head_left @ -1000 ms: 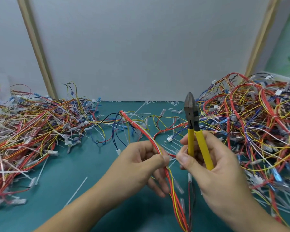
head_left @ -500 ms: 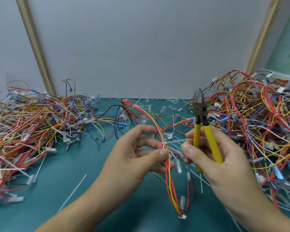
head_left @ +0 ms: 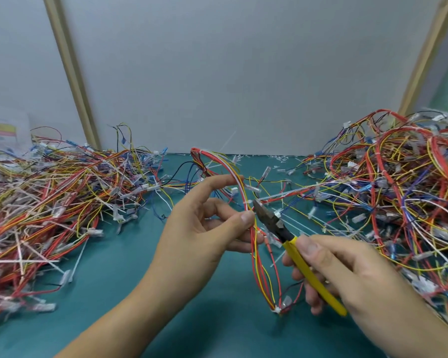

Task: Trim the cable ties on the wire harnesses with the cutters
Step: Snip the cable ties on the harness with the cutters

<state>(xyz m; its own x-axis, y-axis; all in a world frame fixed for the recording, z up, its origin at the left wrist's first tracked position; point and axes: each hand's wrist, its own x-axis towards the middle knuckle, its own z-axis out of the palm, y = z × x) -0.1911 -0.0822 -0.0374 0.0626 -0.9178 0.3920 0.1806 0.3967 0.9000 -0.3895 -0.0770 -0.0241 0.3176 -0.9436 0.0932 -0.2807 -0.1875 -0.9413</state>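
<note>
My left hand (head_left: 199, 228) pinches a wire harness (head_left: 256, 257) of red, yellow and white wires between thumb and fingers, holding it up over the table. A white cable tie (head_left: 248, 202) wraps the bundle just above my thumb. My right hand (head_left: 347, 275) grips the yellow-handled cutters (head_left: 295, 251). Their dark jaws point up and left, with the tip right at that tie. The harness loops down to a white connector (head_left: 276, 310) near the table.
A big pile of harnesses (head_left: 49, 202) covers the left of the teal table (head_left: 114, 293). Another heap of harnesses (head_left: 398, 192) fills the right. Cut white tie tails (head_left: 76, 259) lie scattered between them. A grey wall stands close behind.
The cutters have tilted from upright to pointing left, and their tip has come to the tie on the harness. My left hand has raised and opened its upper fingers around the bundle.
</note>
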